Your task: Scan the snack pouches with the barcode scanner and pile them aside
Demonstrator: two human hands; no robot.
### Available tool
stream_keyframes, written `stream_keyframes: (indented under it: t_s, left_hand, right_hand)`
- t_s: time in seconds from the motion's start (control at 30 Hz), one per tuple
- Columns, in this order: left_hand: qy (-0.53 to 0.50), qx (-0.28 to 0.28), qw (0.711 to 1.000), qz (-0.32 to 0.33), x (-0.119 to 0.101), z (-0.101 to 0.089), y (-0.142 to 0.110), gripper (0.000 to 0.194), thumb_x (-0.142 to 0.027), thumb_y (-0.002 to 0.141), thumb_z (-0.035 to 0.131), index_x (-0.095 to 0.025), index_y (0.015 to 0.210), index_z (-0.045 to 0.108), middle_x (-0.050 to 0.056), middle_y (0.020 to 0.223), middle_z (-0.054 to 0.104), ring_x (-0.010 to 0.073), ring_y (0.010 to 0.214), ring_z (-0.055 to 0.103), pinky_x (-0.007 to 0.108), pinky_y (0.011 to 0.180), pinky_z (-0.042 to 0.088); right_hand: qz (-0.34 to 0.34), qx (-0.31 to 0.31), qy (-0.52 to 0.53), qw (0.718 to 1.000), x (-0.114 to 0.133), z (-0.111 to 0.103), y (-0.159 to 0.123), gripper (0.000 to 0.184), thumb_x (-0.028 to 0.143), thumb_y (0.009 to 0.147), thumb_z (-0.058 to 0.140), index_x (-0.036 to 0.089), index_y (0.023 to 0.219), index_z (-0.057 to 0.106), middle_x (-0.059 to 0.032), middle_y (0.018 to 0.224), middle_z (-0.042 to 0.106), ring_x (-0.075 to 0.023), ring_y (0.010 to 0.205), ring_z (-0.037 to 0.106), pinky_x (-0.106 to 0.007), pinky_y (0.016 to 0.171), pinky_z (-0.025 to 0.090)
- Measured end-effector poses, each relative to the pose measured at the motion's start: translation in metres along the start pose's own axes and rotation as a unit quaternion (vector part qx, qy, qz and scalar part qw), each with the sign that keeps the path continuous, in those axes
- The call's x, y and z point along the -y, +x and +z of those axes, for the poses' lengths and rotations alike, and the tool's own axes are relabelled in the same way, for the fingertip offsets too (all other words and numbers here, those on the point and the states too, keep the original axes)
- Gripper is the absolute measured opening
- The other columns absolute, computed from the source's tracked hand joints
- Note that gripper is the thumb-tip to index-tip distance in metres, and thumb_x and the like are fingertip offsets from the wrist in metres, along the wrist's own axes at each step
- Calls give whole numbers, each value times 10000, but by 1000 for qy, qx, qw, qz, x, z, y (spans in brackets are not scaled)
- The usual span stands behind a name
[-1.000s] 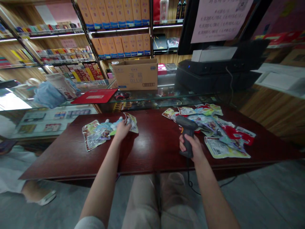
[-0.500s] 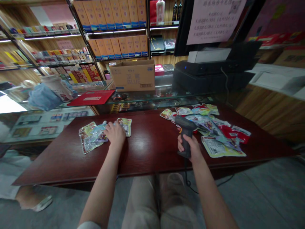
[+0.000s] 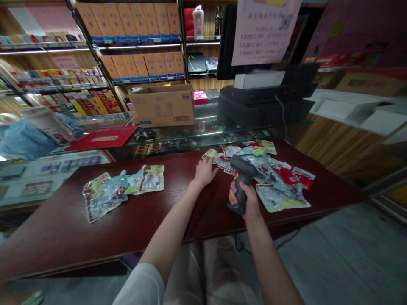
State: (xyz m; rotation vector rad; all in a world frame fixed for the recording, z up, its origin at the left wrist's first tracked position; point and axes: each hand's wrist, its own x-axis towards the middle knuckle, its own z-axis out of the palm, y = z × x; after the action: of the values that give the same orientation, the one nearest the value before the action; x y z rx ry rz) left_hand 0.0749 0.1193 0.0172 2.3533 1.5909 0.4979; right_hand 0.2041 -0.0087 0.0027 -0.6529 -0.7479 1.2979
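My right hand [image 3: 248, 199] is wrapped round the handle of a dark barcode scanner [image 3: 244, 167], raised over the table with its head tilted to the left. My left hand [image 3: 205, 173] is open, fingers stretched forward over the near-left edge of the right-hand pile. Its fingertips reach a small yellow-green packet [image 3: 210, 153]; whether they press on it I cannot tell. Shiny snack packets [image 3: 267, 167] lie overlapping in that pile, with a red packet [image 3: 305, 178] at its right. A smaller group of foil packets [image 3: 122, 188] rests on the table's left side.
The dark red wooden table [image 3: 178, 212] borders a glass counter [image 3: 178, 132]. On the counter stand an open cardboard box [image 3: 162, 106], a red folder [image 3: 103, 137] and black checkout equipment [image 3: 267, 103]. The scanner's cord [image 3: 238, 243] hangs past the front edge.
My left hand has moved right, from the left packet group to the right-hand pile. The left packets now lie uncovered. My right hand still holds the scanner, and the view has shifted.
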Motion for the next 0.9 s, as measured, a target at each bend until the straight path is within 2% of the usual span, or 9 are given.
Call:
stream_keyframes:
  t_s: [0.1, 0.2, 0.37, 0.43, 0.5, 0.57, 0.63, 0.73, 0.9]
  left_hand:
    - [2, 11, 999, 39, -4, 16, 4, 555, -393, 969, 522, -273, 1506, 449, 106, 1596, 426, 378, 1357, 428, 536, 1055, 392]
    - [22, 21, 998, 50, -3, 21, 2, 485, -431, 993, 468, -302, 1458, 522, 91, 1559, 482, 378, 1327, 446, 558, 1048, 377]
    - [96, -21, 995, 12, 3, 12, -5, 446, -457, 997, 435, -174, 1254, 664, 190, 1362, 606, 377, 1232, 505, 526, 1018, 384]
    - [122, -51, 991, -29, 6, 8, -7, 471, -457, 988, 449, -123, 1255, 647, 230, 1297, 617, 382, 1215, 513, 522, 1022, 375]
    - [121, -69, 989, -42, 9, 4, -9, 534, -493, 972, 476, -123, 1341, 589, 242, 1317, 592, 391, 1233, 504, 523, 1021, 373]
    - [98, -55, 993, -17, 11, 2, -10, 587, -550, 947, 511, -182, 1403, 546, 223, 1393, 551, 399, 1278, 479, 523, 1022, 374]
    - [82, -23, 996, 11, 12, -1, -12, 582, -585, 918, 550, -226, 1375, 574, 196, 1436, 532, 409, 1314, 459, 527, 1033, 368]
    - [92, -5, 996, -7, 13, -4, -14, 620, -619, 869, 611, -171, 1298, 612, 226, 1408, 547, 433, 1290, 484, 532, 1027, 378]
    - [128, -24, 991, -36, 14, -5, -16, 721, -651, 843, 628, -95, 1298, 563, 272, 1315, 580, 423, 1251, 540, 511, 1065, 372]
  right_hand:
    - [6, -1, 4, 1000, 1, 1, 0, 322, 400, 807, 668, 220, 1061, 585, 74, 647, 483, -61, 364, 388, -232, 380, 328]
    - [14, 5, 7, 1000, 2, 1, 0, 308, 401, 808, 668, 222, 1043, 581, 75, 638, 480, -61, 362, 393, -226, 381, 324]
    - [9, 2, 11, 1000, 3, 3, -1, 362, 396, 800, 669, 225, 1107, 580, 79, 647, 488, -59, 366, 394, -222, 386, 329]
    - [8, 5, 8, 1000, 3, 3, -1, 373, 394, 800, 665, 220, 1118, 579, 78, 646, 487, -60, 365, 392, -225, 382, 327]
    - [5, 7, 3, 1000, 3, 2, -1, 374, 391, 805, 659, 215, 1124, 577, 76, 648, 489, -62, 366, 394, -228, 383, 331]
    - [5, 8, -4, 1000, 3, 1, -1, 368, 387, 813, 652, 215, 1129, 575, 74, 652, 491, -64, 371, 402, -233, 388, 341]
    - [5, 8, -8, 1000, 3, 1, -2, 364, 383, 820, 646, 216, 1135, 576, 72, 659, 495, -65, 377, 409, -235, 393, 348]
    - [6, 4, -3, 1000, 2, 1, -1, 362, 382, 817, 653, 216, 1130, 581, 74, 654, 497, -61, 374, 411, -230, 391, 345]
    - [24, -6, -16, 1000, 4, 1, -1, 395, 398, 789, 692, 211, 1119, 582, 81, 642, 510, -56, 364, 418, -217, 386, 350]
